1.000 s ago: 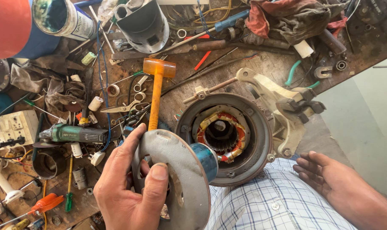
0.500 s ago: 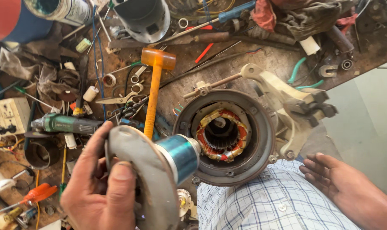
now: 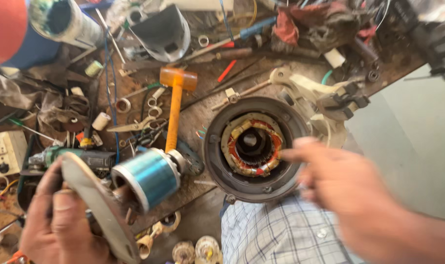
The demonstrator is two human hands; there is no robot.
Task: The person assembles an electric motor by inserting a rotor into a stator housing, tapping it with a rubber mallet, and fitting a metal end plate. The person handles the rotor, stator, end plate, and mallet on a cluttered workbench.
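Note:
My left hand [image 3: 56,220] grips a grey round end cover [image 3: 97,205] with a shiny blue-tinted rotor [image 3: 149,178] and shaft sticking out of it, held at the lower left and tilted to the right. My right hand [image 3: 344,190] is blurred, fingers apart and holding nothing, with its fingertips over the right rim of the dark round motor housing [image 3: 217,166]. The housing lies open-side up on the bench and shows copper windings [image 3: 254,144] inside.
An orange-handled mallet [image 3: 176,105] lies left of the housing. A green angle grinder [image 3: 73,157], scissors [image 3: 134,126], screwdrivers, metal rings, cans and rags crowd the workbench [image 3: 198,117]. A cream bracket [image 3: 320,95] lies beyond the housing. My checked shirt [image 3: 276,234] is below.
My right hand has swung up from the lower right to the housing's rim. My left hand has turned the cover, so the rotor now points right.

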